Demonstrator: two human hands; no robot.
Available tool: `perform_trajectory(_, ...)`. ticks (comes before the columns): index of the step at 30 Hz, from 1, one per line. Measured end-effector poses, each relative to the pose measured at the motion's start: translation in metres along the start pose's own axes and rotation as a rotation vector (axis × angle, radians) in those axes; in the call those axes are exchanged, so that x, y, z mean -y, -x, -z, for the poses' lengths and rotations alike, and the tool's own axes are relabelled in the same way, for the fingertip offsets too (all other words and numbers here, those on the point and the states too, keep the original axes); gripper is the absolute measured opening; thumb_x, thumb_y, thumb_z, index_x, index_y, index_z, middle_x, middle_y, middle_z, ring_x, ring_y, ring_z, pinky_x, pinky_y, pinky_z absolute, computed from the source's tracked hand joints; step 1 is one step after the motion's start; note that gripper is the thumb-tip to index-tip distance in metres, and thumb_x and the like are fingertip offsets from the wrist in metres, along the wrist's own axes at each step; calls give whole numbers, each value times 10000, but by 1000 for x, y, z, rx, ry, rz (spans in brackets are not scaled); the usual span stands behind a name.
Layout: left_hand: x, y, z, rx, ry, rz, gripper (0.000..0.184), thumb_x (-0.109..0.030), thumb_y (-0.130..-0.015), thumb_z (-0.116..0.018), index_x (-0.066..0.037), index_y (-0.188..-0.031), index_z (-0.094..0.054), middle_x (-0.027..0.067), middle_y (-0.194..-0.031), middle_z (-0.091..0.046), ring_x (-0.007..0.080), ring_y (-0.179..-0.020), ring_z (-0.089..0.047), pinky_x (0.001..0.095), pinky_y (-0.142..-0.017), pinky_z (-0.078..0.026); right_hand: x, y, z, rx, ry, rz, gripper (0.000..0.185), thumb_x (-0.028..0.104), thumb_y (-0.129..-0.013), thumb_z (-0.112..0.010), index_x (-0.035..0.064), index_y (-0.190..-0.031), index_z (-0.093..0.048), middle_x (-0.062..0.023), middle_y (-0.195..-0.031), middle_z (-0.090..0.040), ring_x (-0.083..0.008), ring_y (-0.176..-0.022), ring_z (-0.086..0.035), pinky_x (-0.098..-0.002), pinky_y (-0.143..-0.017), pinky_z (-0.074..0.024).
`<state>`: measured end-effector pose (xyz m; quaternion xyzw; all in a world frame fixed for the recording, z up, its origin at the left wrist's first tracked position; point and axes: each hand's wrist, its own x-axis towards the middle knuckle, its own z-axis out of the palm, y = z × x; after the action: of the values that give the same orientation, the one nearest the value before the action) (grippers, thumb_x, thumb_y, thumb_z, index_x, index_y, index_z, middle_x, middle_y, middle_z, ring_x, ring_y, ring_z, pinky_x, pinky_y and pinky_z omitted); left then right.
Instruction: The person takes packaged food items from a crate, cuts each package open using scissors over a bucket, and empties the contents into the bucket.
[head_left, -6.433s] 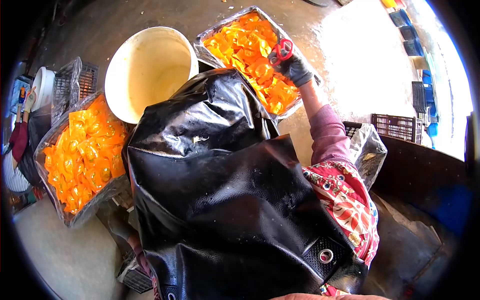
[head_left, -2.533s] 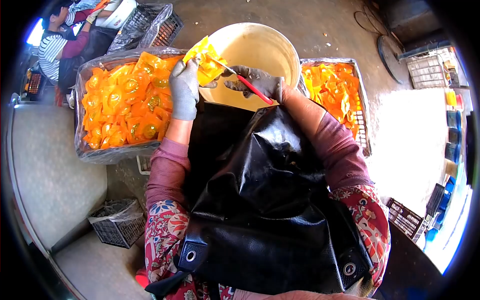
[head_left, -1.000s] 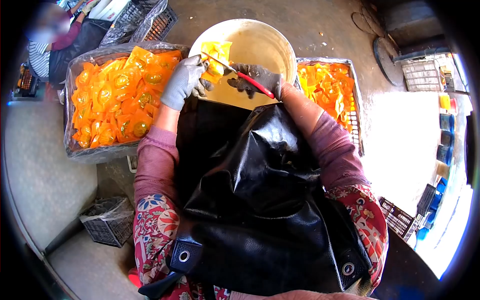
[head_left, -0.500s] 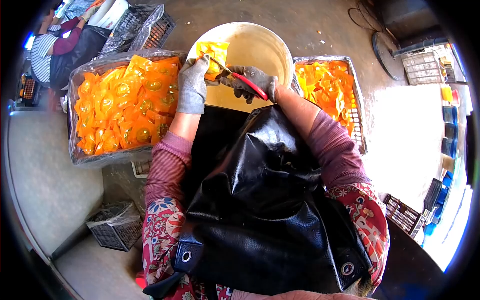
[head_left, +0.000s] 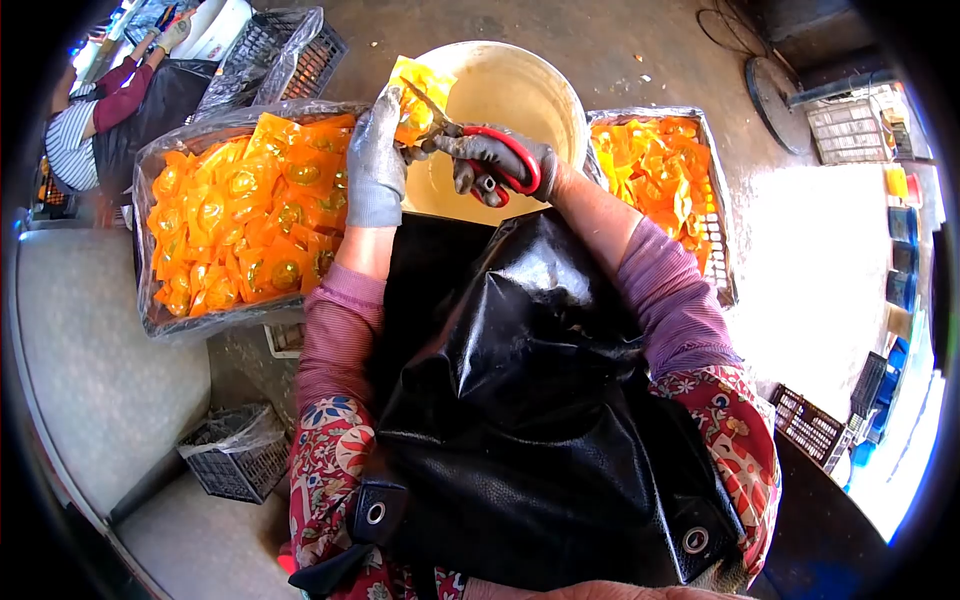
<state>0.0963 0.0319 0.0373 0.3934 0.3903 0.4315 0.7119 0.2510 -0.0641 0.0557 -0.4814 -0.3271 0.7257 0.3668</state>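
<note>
My left hand [head_left: 376, 165], in a grey-white glove, grips an orange-yellow plastic packet [head_left: 428, 82] by its edge. Red-handled scissors [head_left: 522, 158] are in my gloved right hand [head_left: 500, 160], their handles spread apart. The blades lie across the packet; whether they cut into it I cannot tell. Both hands are over the near part of a large pale bucket [head_left: 545, 75], which has a light residue inside. To the left, many similar orange packets [head_left: 240, 215] fill a plastic-lined crate. More orange packets [head_left: 650, 170] sit in another crate to the right of the bucket.
A black apron [head_left: 530, 420] covers my lap. At the upper left a co-worker [head_left: 150, 110] sits near a dark crate [head_left: 315, 55]. A lined black crate [head_left: 240, 455] stands at lower left. A white crate [head_left: 845, 130] and a brown crate [head_left: 805, 430] are to the right.
The scissors have turned and their handles have opened. My left hand has shifted slightly left, and the packet is more upright. The co-worker's arms have moved.
</note>
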Motion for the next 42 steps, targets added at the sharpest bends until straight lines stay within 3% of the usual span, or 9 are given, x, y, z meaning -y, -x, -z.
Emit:
perform_trajectory(3,3,5,-6,82,62,60,391,-207,-855,-634,23,-1162,-560,112,-959,-653,190,-745,-666,288,-650,-550,-14,-14,8,-56,170,-37,349,332,-886,-560,111,-1156,-555,-79,-745,-635,-140,-483,-565,-244,-421,-452)
perform_trajectory(10,5,8,-10,70,45,-88,328,-92,-852,-577,50,-1147,-556,149,-963,-656,259,-790,-677,351,-709,-559,-33,-26,22,-15,227,48,408,229,-891,-497,97,-1277,-473,-110,-787,-659,-183,-530,-616,-291,-455,-519)
perform_trajectory(15,1,3,-4,-4,-98,5,252,-153,-852,-605,7,-1047,-599,95,-916,-651,192,-708,-654,297,-577,-546,-29,-21,28,81,-46,-27,389,224,-899,-480,96,-1266,-474,-125,-793,-648,-199,-517,-601,-297,-459,-519)
perform_trajectory(19,6,-1,-2,-59,-87,6,236,-165,-856,-612,3,-1022,-602,91,-840,-651,174,-559,-634,269,-363,-479,-28,-24,30,42,159,-15,365,287,-900,-511,105,-1217,-507,-120,-827,-649,-178,-606,-621,-302,-487,-512)
perform_trajectory(26,-6,-7,1,-239,-57,-182,194,-142,-866,-599,9,-981,-560,104,-798,-640,174,-506,-621,282,-381,-516,-38,-37,30,-87,399,73,361,383,-877,-577,116,-1120,-592,-28,-907,-635,-133,-665,-587,-263,-626,-475)
perform_trajectory(30,-13,-1,-1,-256,-238,-27,166,-160,-876,-594,-27,-956,-533,97,-733,-627,168,-424,-580,263,-327,-457,-42,-39,34,-195,417,200,369,382,-880,-573,107,-1125,-585,-14,-930,-623,-114,-743,-589,-274,-681,-476)
perform_trajectory(33,-5,-4,-3,-277,-280,-124,178,-188,-878,-598,-40,-952,-530,86,-692,-612,167,-404,-566,255,-302,-423,-25,-24,21,-120,218,299,340,217,-863,-641,78,-1167,-574,-55,-972,-638,-125,-840,-603,-258,-695,-513)
perform_trajectory(37,-10,-4,-9,-347,-294,-51,227,-239,-889,-581,-28,-958,-533,79,-679,-605,164,-398,-561,259,-300,-425,-44,-38,29,16,277,271,332,208,-842,-644,80,-1143,-587,-61,-899,-643,-124,-776,-611,-256,-666,-509)
perform_trajectory(42,-12,-8,-6,-421,-266,-11,279,-278,-899,-558,-15,-986,-535,92,-722,-619,173,-410,-571,284,-322,-459,-52,-45,46,-40,900,107,371,265,-875,-575,86,-1198,-534,-93,-1105,-609,-242,-977,-608,-342,-825,-476)
